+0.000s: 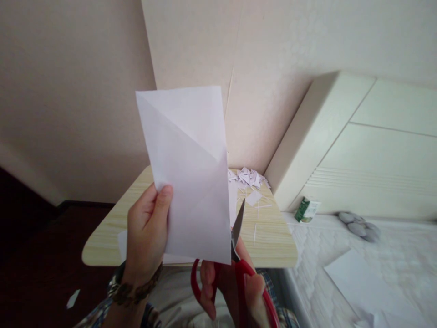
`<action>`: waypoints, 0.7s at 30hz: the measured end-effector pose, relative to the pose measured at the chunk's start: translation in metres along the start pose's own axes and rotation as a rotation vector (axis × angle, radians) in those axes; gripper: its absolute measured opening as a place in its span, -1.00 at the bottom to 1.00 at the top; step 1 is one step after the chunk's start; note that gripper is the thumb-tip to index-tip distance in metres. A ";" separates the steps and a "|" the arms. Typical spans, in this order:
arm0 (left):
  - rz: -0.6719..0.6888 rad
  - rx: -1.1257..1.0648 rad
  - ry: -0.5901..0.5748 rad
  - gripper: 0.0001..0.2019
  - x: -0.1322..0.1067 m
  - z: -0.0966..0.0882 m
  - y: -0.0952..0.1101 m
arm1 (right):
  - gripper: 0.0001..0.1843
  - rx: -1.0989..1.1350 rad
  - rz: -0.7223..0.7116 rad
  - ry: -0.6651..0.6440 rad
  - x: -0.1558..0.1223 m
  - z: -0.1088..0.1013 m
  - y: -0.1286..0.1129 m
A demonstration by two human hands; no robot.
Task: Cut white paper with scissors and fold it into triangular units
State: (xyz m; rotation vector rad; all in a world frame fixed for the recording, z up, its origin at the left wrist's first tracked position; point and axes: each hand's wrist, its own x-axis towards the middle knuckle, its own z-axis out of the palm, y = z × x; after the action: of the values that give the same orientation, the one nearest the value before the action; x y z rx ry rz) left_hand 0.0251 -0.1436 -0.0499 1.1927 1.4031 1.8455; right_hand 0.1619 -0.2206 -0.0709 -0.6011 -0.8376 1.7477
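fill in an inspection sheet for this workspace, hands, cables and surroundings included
Surface: pale table
Things in hand: paper with a diagonal line; scissors, one blade showing beside the paper's right edge
Clutter: folded pieces heaped at the table's back, strips near them, a scrap on the floor
Hands: left hand grips the paper, right hand holds the scissors
Cables: nothing seen
Surroundings: wall, headboard, mattress bearing a carton, a grey thing and a sheet

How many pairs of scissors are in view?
1: the red-handled scissors in the right hand, one blade showing beside the held paper. Any behind that sheet would be hidden.
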 end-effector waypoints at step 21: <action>-0.131 -0.106 0.035 -0.74 -0.006 0.005 0.002 | -0.08 -0.053 -0.208 0.140 0.009 -0.006 0.018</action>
State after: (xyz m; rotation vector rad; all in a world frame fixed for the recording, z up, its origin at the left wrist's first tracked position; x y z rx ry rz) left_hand 0.0326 -0.1465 -0.0497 0.9963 1.3507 1.8331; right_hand 0.1526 -0.2141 -0.0891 -0.6410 -0.8199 1.4824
